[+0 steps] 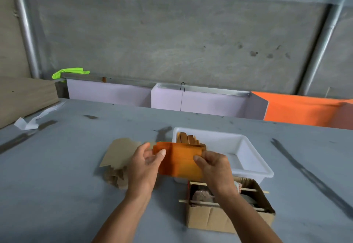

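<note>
Both of my hands hold an orange sheet above the grey table. My left hand grips its left edge, thumb on top. My right hand pinches its right side with thumb and fingers. Behind the sheet, several folded orange-brown pieces stand at the left end of a white plastic tray. A stack of brown paper sheets lies on the table under my left hand.
An open cardboard box with thin wooden sticks across it and rollers inside sits near my right forearm. White panels and an orange panel stand along the table's far edge. A strip of white tape lies at the far left.
</note>
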Available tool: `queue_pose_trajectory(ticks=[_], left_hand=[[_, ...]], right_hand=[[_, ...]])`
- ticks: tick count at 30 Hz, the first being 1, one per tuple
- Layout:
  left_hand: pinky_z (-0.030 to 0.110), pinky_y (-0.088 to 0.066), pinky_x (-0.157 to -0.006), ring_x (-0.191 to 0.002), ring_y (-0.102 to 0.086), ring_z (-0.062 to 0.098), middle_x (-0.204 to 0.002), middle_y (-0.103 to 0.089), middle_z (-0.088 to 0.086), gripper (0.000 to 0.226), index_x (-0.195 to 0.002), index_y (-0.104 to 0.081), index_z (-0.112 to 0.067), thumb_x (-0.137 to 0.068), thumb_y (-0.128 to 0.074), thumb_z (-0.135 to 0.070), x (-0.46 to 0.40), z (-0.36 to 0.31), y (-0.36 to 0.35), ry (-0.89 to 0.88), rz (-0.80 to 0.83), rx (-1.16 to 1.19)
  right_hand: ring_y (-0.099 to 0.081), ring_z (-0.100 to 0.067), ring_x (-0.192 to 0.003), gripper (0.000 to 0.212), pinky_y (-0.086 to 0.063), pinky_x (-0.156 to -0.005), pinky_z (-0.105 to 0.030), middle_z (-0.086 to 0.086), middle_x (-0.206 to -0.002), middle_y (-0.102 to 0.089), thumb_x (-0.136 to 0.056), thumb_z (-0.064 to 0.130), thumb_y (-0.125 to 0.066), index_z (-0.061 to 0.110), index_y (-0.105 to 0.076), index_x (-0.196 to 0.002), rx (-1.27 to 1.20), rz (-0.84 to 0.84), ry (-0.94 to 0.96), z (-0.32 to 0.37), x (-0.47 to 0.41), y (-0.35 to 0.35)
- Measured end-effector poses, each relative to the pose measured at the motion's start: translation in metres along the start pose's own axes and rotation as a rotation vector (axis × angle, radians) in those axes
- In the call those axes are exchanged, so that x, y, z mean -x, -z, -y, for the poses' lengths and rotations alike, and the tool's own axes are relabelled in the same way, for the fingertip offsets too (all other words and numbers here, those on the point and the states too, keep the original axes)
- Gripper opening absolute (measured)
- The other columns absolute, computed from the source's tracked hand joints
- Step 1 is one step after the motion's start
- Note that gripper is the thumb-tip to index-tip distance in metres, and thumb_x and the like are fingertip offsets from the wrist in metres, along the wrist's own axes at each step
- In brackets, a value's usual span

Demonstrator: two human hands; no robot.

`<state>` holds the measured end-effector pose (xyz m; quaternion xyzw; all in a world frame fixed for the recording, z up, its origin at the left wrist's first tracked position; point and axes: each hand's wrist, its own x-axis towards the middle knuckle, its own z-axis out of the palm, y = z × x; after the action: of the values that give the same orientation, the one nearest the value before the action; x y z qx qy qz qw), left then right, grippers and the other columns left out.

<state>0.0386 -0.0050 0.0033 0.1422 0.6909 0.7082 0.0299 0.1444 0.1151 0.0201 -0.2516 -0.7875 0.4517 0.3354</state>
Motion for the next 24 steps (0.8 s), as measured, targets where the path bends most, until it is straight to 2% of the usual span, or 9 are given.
queue_pose_trajectory(ticks=[2, 6, 8, 11, 15, 18, 20, 22, 24], left_hand=[[0.017, -0.046, -0.067, -0.082, -0.061, 0.003, -0.095, -0.066, -0.002, 0.037, -0.117, -0.060, -0.007, -0.082, -0.071, -0.010, 0.011, 0.000, -0.004, 0.088, 0.049, 0.088], [0.024, -0.052, -0.062, -0.064, -0.064, 0.011, -0.065, -0.071, -0.004, 0.016, -0.090, -0.069, -0.009, -0.079, -0.069, 0.003, 0.034, 0.002, -0.009, 0.209, 0.153, 0.180], [0.025, -0.052, -0.061, -0.062, -0.064, 0.011, -0.062, -0.070, -0.004, 0.017, -0.084, -0.069, -0.011, -0.077, -0.070, 0.005, 0.046, 0.004, -0.011, 0.246, 0.187, 0.181], [0.025, -0.053, -0.058, -0.061, -0.066, 0.009, -0.064, -0.071, -0.002, 0.016, -0.079, -0.070, -0.011, -0.077, -0.070, 0.005, 0.064, 0.008, -0.013, 0.256, 0.248, 0.163], [0.032, -0.054, -0.071, -0.070, -0.065, 0.015, -0.070, -0.072, 0.004, 0.013, -0.079, -0.070, -0.009, -0.079, -0.068, 0.004, 0.081, 0.014, -0.014, 0.216, 0.333, 0.111], [0.020, -0.052, -0.063, -0.070, -0.066, 0.013, -0.073, -0.072, 0.007, 0.014, -0.080, -0.069, -0.010, -0.078, -0.068, 0.004, 0.091, 0.016, -0.012, 0.093, 0.430, 0.048], [0.014, -0.050, -0.062, -0.067, -0.065, 0.008, -0.072, -0.071, 0.003, 0.021, -0.077, -0.071, -0.017, -0.075, -0.071, 0.004, 0.099, 0.018, -0.011, -0.057, 0.469, -0.032], [0.012, -0.047, -0.063, -0.064, -0.063, 0.002, -0.070, -0.070, -0.006, 0.025, -0.069, -0.071, -0.023, -0.074, -0.073, 0.001, 0.107, 0.022, -0.009, -0.258, 0.464, -0.150], [0.013, -0.046, -0.066, -0.068, -0.062, 0.002, -0.070, -0.068, -0.011, 0.024, -0.066, -0.069, -0.022, -0.072, -0.075, 0.000, 0.111, 0.031, -0.006, -0.515, 0.442, -0.283]], right_hand=[[-0.051, -0.013, -0.058, 0.035, -0.044, -0.056, -0.027, 0.004, -0.057, -0.051, -0.091, 0.019, -0.060, 0.016, -0.049, -0.057, -0.127, 0.052, -0.140, -0.011, 0.016, 0.018], [-0.048, -0.013, -0.056, 0.030, -0.044, -0.054, -0.023, -0.003, -0.057, -0.051, -0.090, 0.014, -0.061, 0.010, -0.054, -0.060, -0.221, 0.096, -0.245, -0.026, 0.043, 0.050], [-0.057, -0.014, -0.060, 0.025, -0.046, -0.056, -0.024, -0.002, -0.061, -0.059, -0.087, 0.008, -0.064, 0.009, -0.060, -0.062, -0.271, 0.079, -0.267, -0.031, 0.053, 0.063], [-0.066, -0.025, -0.074, 0.003, -0.051, -0.061, -0.033, -0.015, -0.078, -0.070, -0.082, 0.004, -0.068, 0.002, -0.069, -0.085, -0.355, 0.047, -0.260, -0.038, 0.067, 0.078], [-0.065, -0.036, -0.083, 0.018, -0.055, -0.071, -0.041, -0.021, -0.087, -0.069, -0.082, 0.006, -0.068, -0.010, -0.063, -0.088, -0.392, 0.010, -0.240, -0.048, 0.078, 0.087], [-0.069, -0.030, -0.077, 0.004, -0.057, -0.065, -0.032, -0.013, -0.080, -0.072, -0.080, -0.001, -0.068, 0.002, -0.070, -0.080, -0.374, 0.025, -0.180, -0.051, 0.087, 0.095], [-0.066, -0.019, -0.069, 0.020, -0.050, -0.058, -0.021, -0.006, -0.073, -0.072, -0.078, -0.005, -0.069, 0.014, -0.072, -0.073, -0.275, 0.029, -0.065, -0.057, 0.092, 0.098], [-0.061, -0.006, -0.066, 0.027, -0.044, -0.059, -0.012, 0.004, -0.071, -0.070, -0.075, -0.005, -0.072, 0.020, -0.071, -0.066, -0.069, -0.010, 0.080, -0.063, 0.100, 0.100], [-0.061, -0.003, -0.070, 0.029, -0.044, -0.066, -0.012, 0.012, -0.070, -0.068, -0.069, -0.006, -0.077, 0.021, -0.070, -0.067, 0.183, -0.076, 0.266, -0.071, 0.108, 0.101]])
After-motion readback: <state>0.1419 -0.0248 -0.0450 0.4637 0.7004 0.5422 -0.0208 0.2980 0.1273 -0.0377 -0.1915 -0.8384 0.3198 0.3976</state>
